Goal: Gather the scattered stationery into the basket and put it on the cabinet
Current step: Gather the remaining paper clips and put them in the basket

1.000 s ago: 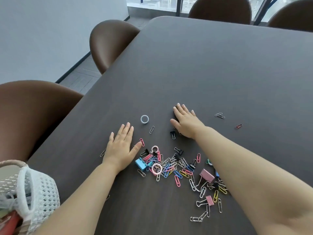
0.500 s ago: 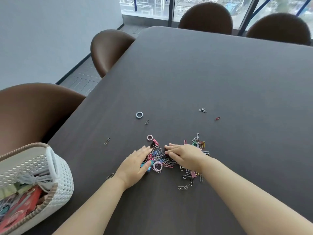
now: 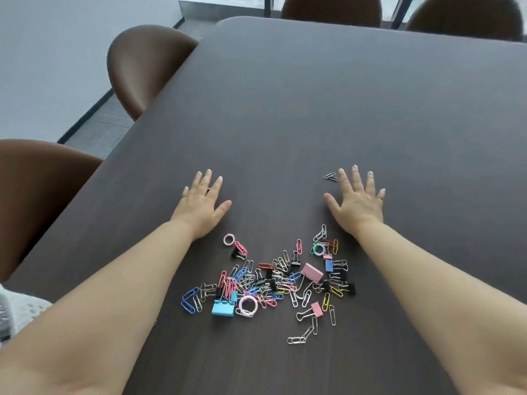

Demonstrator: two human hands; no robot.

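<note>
Lying flat on the dark worktop (image 3: 313, 109), both hands are resting palm down with straight fingers and holding nothing, as the head view is showing. The left hand (image 3: 201, 206) is sitting left of centre, its fingers fairly close together and pointing to the far side. A tiny glint is showing between two of them, too small to name. The right hand (image 3: 356, 203) is resting well apart from it on the right, fingers fanned wide. Just left of its index fingertip, a pair of silver paper clips (image 3: 330, 176) is lying alone.

Between the two forearms, nearer than the hands, the heap of clips (image 3: 271, 283) is lying loosely spread, with coloured and silver paper clips tangling with small black binder clips. A blue binder clip (image 3: 223, 308) is lying at its near left, just beside a pink coil ring (image 3: 248, 305). A large pink binder clip (image 3: 312, 272) is lying right of the middle, and a small pink ring (image 3: 229, 240) is sitting at the far left fringe, near the left wrist.

The white perforated basket (image 3: 25, 312) is peeking in at the near left edge, mostly out of view beside the left forearm. Brown chairs (image 3: 145, 67) are standing along the left and far sides.
</note>
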